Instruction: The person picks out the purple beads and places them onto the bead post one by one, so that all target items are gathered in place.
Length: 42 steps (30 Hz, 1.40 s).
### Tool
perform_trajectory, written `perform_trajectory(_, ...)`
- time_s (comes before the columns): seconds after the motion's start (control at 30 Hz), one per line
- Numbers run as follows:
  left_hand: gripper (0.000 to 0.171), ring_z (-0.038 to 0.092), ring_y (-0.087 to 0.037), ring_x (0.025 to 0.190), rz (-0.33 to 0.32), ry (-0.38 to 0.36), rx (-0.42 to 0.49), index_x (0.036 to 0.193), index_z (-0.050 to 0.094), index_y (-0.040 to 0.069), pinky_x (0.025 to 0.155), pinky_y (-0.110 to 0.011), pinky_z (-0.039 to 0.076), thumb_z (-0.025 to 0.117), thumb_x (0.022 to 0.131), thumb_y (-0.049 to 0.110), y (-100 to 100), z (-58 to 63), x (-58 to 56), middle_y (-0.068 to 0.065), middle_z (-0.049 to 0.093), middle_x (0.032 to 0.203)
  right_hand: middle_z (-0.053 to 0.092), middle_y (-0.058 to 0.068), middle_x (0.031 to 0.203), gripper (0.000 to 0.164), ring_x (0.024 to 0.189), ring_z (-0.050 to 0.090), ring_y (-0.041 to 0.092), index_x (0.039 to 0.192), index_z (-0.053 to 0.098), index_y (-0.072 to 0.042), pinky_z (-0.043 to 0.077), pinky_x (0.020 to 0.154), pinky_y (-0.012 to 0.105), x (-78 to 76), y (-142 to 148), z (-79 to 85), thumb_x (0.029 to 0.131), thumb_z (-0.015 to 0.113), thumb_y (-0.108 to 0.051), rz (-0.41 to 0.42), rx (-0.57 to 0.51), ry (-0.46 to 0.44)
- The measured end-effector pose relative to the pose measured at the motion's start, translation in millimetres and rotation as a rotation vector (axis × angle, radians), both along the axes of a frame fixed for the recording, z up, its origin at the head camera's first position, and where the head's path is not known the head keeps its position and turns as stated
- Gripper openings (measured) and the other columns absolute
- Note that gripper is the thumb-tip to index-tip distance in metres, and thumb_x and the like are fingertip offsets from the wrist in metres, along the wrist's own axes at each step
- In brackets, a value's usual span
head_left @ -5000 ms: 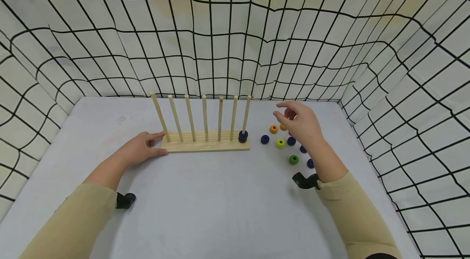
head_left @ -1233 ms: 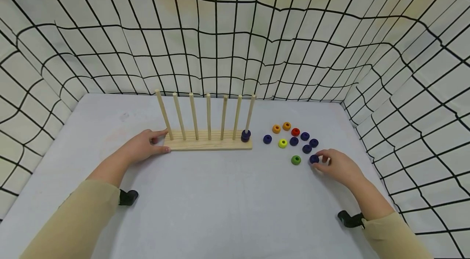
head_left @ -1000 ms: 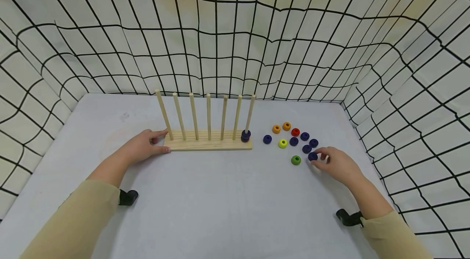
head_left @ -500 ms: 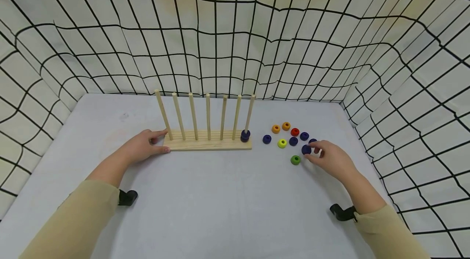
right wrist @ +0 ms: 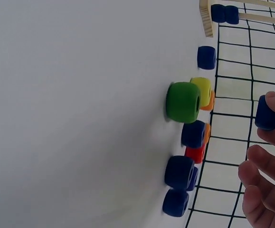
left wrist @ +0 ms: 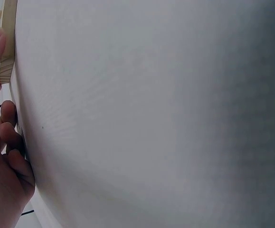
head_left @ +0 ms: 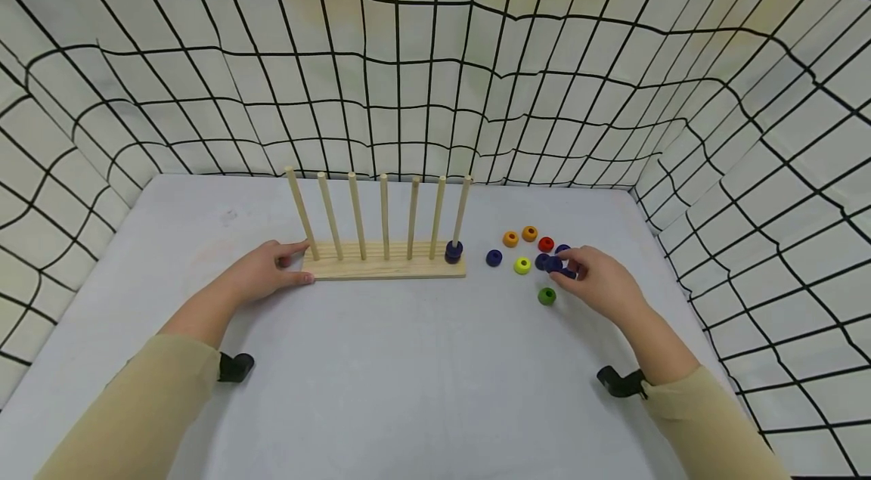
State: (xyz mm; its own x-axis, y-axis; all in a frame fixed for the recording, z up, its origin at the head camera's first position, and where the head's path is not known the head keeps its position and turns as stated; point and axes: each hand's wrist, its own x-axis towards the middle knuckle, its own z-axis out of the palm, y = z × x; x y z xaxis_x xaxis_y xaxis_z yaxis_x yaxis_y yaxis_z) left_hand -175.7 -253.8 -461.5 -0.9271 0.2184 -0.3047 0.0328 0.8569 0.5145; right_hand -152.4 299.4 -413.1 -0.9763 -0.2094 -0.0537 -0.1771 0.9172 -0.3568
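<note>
A wooden peg board (head_left: 381, 269) with several upright pegs stands on the white table. My left hand (head_left: 261, 274) holds its left end between thumb and index finger; the left wrist view shows these digits at the board's end (left wrist: 8, 47). Two dark blue beads (head_left: 454, 252) are stacked on the rightmost peg. My right hand (head_left: 604, 285) pinches another blue bead (right wrist: 267, 113) between thumb and forefinger, raised off the table in the right wrist view. Its other fingers curl loosely below. From the head view, this hand partly covers the blue beads behind it.
Loose beads lie right of the board: two orange (head_left: 510, 239), one red (head_left: 546, 244), one yellow (head_left: 522, 265), one green (head_left: 547, 296) and several blue (head_left: 494, 258). Black netting (head_left: 408, 57) on white walls encloses the table (head_left: 381, 389) at the back and sides.
My right hand came down from above the beads, took the blue bead nearest the front right, and lifted it up and leftward over the others. My left hand keeps its hold.
</note>
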Motion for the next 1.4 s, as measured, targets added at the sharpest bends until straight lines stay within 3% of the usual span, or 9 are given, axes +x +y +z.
perform_trajectory(0.5, 0.092, 0.043, -0.029, 0.092, 0.006, -0.002, 0.001, 0.153, 0.037, 0.011, 0.076, -0.043, 0.036, 0.071, 0.083, 0.059, 1, 1.0, 0.4, -0.013, 0.045, 0.102, 0.065, 0.01, 0.105, 0.038, 0.083, 0.054, 0.021, 0.121, 0.068, -0.013, 0.045, 0.064, 0.034, -9.6, -23, 8.8, 0.09, 0.073, -0.034, 0.023, -0.038, 0.013)
perform_trajectory(0.9, 0.091, 0.044, -0.028, 0.091, 0.003, -0.005, 0.007, 0.153, 0.037, 0.011, 0.076, -0.043, 0.035, 0.071, 0.084, 0.06, 1, 1.8, 1.0, -0.013, 0.045, 0.102, 0.065, 0.009, 0.107, 0.044, 0.083, 0.054, 0.021, 0.126, 0.065, -0.01, 0.044, 0.065, 0.034, -15.2, -43, 14.4, 0.091, 0.071, -0.036, 0.049, -0.045, 0.058)
perform_trajectory(1.4, 0.092, 0.043, -0.03, 0.092, 0.011, -0.014, 0.0, 0.154, 0.036, 0.011, 0.077, -0.044, 0.035, 0.071, 0.084, 0.06, 1, 2.8, 1.2, -0.014, 0.044, 0.102, 0.062, 0.004, 0.106, 0.042, 0.086, 0.055, 0.02, 0.127, 0.066, -0.017, 0.045, 0.069, 0.035, -21.8, -62, 24.4, 0.092, 0.069, -0.04, 0.061, -0.117, 0.101)
